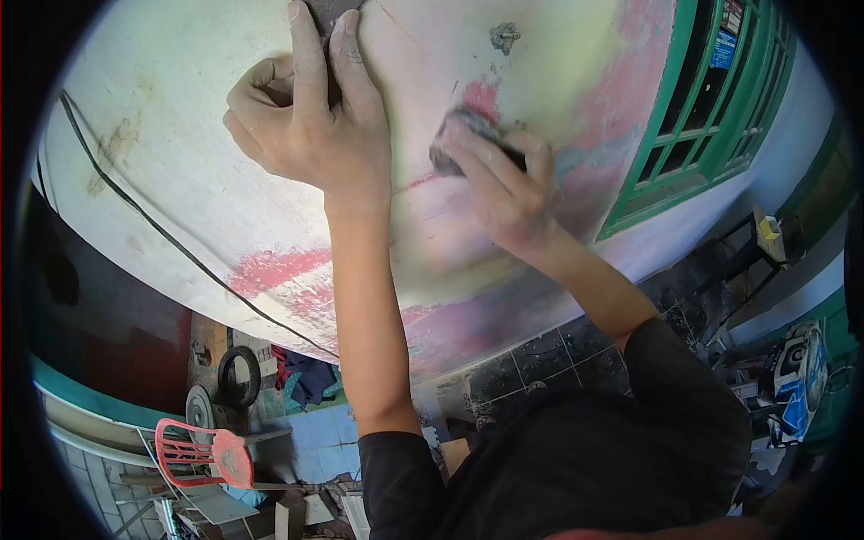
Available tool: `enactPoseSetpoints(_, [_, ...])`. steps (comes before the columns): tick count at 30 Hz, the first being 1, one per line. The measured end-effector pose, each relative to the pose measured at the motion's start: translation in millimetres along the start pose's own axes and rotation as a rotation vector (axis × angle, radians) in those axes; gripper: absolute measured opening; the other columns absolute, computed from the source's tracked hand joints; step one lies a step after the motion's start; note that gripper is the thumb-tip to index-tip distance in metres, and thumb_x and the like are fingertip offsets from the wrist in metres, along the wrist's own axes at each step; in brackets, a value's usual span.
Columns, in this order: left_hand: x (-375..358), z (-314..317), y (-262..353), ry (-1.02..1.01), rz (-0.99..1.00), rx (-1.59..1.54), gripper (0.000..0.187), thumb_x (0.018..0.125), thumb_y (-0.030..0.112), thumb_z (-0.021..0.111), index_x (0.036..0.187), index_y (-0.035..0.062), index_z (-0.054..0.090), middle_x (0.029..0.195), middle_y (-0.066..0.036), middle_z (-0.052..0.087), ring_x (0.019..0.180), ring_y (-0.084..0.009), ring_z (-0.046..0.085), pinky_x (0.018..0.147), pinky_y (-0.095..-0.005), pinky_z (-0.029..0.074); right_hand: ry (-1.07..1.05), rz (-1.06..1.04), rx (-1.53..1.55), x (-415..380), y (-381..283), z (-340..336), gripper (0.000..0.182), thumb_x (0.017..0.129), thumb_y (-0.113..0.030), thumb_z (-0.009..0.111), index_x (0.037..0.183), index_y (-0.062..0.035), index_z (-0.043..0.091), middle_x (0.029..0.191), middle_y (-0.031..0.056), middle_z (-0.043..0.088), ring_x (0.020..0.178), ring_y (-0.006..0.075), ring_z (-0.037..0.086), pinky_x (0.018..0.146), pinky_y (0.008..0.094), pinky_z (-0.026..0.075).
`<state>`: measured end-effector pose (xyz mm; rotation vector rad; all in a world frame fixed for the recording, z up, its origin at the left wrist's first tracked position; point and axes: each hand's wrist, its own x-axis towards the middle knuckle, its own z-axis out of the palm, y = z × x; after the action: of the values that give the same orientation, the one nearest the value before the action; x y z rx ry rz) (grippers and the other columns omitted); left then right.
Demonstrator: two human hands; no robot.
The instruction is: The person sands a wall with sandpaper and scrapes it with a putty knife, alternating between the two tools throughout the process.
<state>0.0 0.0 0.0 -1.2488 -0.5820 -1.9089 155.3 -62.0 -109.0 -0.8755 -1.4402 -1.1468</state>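
Observation:
My right hand [517,193] is closed round a dark sanding block [454,142] and presses it against the painted wall [432,72]; both are smeared by motion. Beside it the wall shows a pink patch [480,97] and a thin red streak. Higher up on the left, my dusty left hand [310,117] is at the wall with its fingers bent. Between its thumb and fingers is a dark, flat piece [331,13], cut off by the top edge of the view, so its kind cannot be made out.
A black cable [166,229] runs down the wall at the left. To the right is a green barred window [693,117]. Below stand a red plastic chair [229,459], a tyre [238,376] and piled clutter. A dark stool [742,256] stands at the right.

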Motion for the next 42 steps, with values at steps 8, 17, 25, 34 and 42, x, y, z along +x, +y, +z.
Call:
enactPoseSetpoints(8, [3.3, 0.7, 1.6, 0.008, 0.015, 0.000, 0.034, 0.083, 0.026, 0.088, 0.116, 0.0164, 0.082, 0.082, -0.001, 0.052, 0.082, -0.0183, 0.048, 0.073, -0.0327, 0.039, 0.082, 0.056, -0.097, 11.5, -18.1, 3.2, 0.034, 0.077, -0.011, 0.071, 0.110, -0.0111, 0.080, 0.122, -0.0046, 0.074, 0.091, 0.0226, 0.055, 0.079, 0.0357, 0.047])
enactPoseSetpoints(17, [0.8, 1.4, 4.4, -0.009, -0.012, 0.016, 0.033, 0.084, 0.027, 0.088, 0.115, 0.0157, 0.083, 0.081, -0.001, 0.052, 0.082, -0.0182, 0.048, 0.073, -0.0322, 0.039, 0.013, -0.067, -0.084, 37.2, 3.2, 4.3, 0.033, 0.079, -0.010, 0.069, 0.111, -0.0092, 0.080, 0.125, -0.0040, 0.072, 0.090, 0.0217, 0.054, 0.078, 0.0355, 0.045])
enactPoseSetpoints(25, [2.4, 3.6, 4.7, 0.003, -0.011, -0.001, 0.033, 0.084, 0.027, 0.088, 0.115, 0.0157, 0.083, 0.082, -0.001, 0.052, 0.084, -0.0185, 0.049, 0.075, -0.0321, 0.039, -0.034, -0.005, -0.063, -16.6, -9.0, -12.0, 0.035, 0.079, -0.011, 0.070, 0.112, -0.0127, 0.080, 0.122, -0.0045, 0.073, 0.090, 0.0233, 0.053, 0.080, 0.0356, 0.045])
enactPoseSetpoints(34, [2.4, 1.6, 4.6, -0.012, -0.016, -0.012, 0.032, 0.085, 0.026, 0.087, 0.115, 0.0165, 0.083, 0.084, -0.002, 0.052, 0.084, -0.0191, 0.049, 0.075, -0.0325, 0.040, 0.105, -0.033, -0.109, 39.6, -0.5, 11.5, 0.035, 0.080, -0.011, 0.069, 0.113, -0.0088, 0.079, 0.123, -0.0034, 0.074, 0.090, 0.0231, 0.053, 0.078, 0.0353, 0.045])
enactPoseSetpoints(42, [5.5, 1.9, 8.2, -0.009, -0.041, -0.003, 0.031, 0.085, 0.026, 0.086, 0.114, 0.0160, 0.083, 0.085, -0.002, 0.052, 0.083, -0.0197, 0.049, 0.075, -0.0328, 0.040, 0.009, -0.078, -0.089, 27.8, -3.2, 5.6, 0.034, 0.080, -0.011, 0.070, 0.113, -0.0089, 0.079, 0.124, -0.0037, 0.073, 0.090, 0.0219, 0.054, 0.079, 0.0361, 0.045])
